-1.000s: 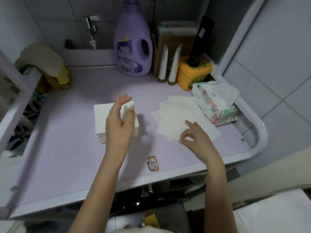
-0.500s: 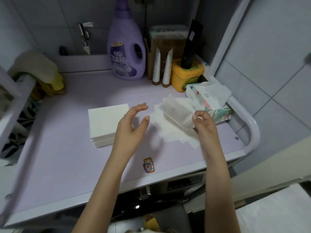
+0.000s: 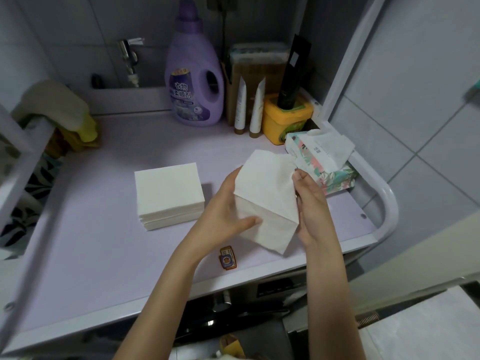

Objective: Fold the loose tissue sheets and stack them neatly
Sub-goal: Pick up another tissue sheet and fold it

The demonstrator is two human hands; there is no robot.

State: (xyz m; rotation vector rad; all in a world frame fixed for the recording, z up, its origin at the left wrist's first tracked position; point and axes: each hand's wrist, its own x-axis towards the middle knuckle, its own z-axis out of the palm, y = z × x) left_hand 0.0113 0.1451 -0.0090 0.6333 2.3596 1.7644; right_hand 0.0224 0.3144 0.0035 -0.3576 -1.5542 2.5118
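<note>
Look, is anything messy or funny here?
Mostly tidy: the folded stack sits square. The tissue pack at the right has a crumpled sheet poking out of its top, and cloths hang bunched over the left rail. A small sticker lies alone near the front edge.

The tissue sheet (image 3: 265,193) was soft, matt paper, like the folded stack (image 3: 168,188). The counter (image 3: 104,242) looked smooth and matt, the detergent bottle (image 3: 192,74) glossy plastic, the tissue pack (image 3: 324,165) shiny film, the tap (image 3: 126,51) polished metal.
</note>
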